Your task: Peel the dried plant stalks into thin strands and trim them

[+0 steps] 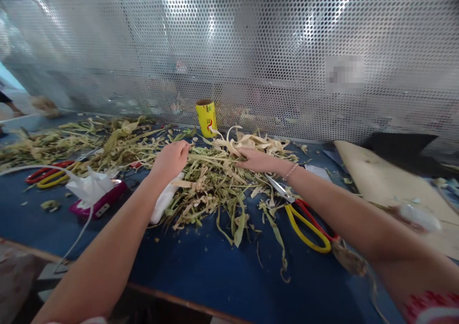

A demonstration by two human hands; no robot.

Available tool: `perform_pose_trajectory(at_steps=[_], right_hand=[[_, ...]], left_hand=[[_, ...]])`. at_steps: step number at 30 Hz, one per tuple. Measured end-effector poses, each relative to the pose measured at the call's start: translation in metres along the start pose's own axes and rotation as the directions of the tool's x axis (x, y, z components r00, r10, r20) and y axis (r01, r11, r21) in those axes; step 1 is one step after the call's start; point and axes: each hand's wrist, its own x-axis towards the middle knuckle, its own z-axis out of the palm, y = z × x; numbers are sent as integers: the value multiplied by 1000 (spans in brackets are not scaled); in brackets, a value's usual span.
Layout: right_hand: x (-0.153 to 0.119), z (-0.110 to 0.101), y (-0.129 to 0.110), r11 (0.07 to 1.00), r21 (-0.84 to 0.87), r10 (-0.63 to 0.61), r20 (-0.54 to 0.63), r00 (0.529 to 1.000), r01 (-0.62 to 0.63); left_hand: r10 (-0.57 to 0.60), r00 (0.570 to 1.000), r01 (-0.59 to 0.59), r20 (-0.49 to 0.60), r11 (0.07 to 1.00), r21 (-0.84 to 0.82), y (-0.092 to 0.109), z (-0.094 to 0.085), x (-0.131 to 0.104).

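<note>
A heap of dried green and tan leaf strips [215, 190] lies on the blue table between my forearms. At its upper left edge, my left hand [171, 159] is closed with fingers curled round; what it holds is too small to make out. My right hand [253, 160] reaches onto the top of the heap, its fingers pressed together on pale dried strips [251, 143]. Scissors with a red and a yellow handle [310, 228] lie beneath my right forearm, blades toward the heap. A white cloth roll [165, 200] sits beside my left wrist.
A yellow cylinder [206, 118] stands before the perforated metal panel [251, 51]. At left are more dried leaves [118, 139], another pair of scissors [53, 173] and a purple tissue box [100, 202] with a white cable. Cardboard [387, 180] lies at right.
</note>
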Motion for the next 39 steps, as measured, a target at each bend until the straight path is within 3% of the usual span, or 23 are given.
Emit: perform_pose_trajectory(at_steps=[4,8,12,16,18,21,23,25,27,29,30,32,33,39], right_hand=[[-8,-5,-1,976,214,-50,7,999,47],[-12,-5,1,924,381,-15,23,1000,5],[-14,-4,6,903,428,22,18,1000,-28],[-13,-10,18,914,395,143,-92,985,-96],[-13,-13,27,925,323,274,-208,939,-199],[-15,-15,39,904,132,423,-410,808,-407],[-19,-13,41,879,-37,380,-548,745,-475],[-22,-7,35,877,-161,277,-601,750,-452],[-24,2,21,920,-215,180,-512,840,-328],[-24,14,5,976,-185,63,-257,964,-113],[-24,20,-2,989,-130,49,-119,992,-65],[-23,32,-14,997,-77,33,88,996,-26],[-22,36,-18,997,-74,22,125,992,-13],[-14,40,-19,993,-84,92,85,992,-84]], left_hand=[[28,997,-25,-76,999,35,-1,0,3],[23,993,-18,-115,999,42,-1,1,2],[-8,992,3,-127,999,-39,1,2,1],[-25,963,-30,-270,980,-197,1,4,-1],[-28,948,-49,-316,971,-232,0,6,-1],[-33,963,-31,-268,972,-231,-1,8,-1],[-39,976,-7,-215,977,-212,-1,8,-1],[-41,982,6,-183,982,-189,0,8,-1],[-43,986,14,-161,984,-176,2,7,-1],[-50,989,25,-140,985,-171,3,6,-1],[-56,990,34,-126,985,-169,4,5,-1],[-63,993,46,-101,985,-164,5,4,-2],[-63,993,48,-95,986,-161,5,4,-2],[-38,994,20,-103,987,-162,3,6,-1]])
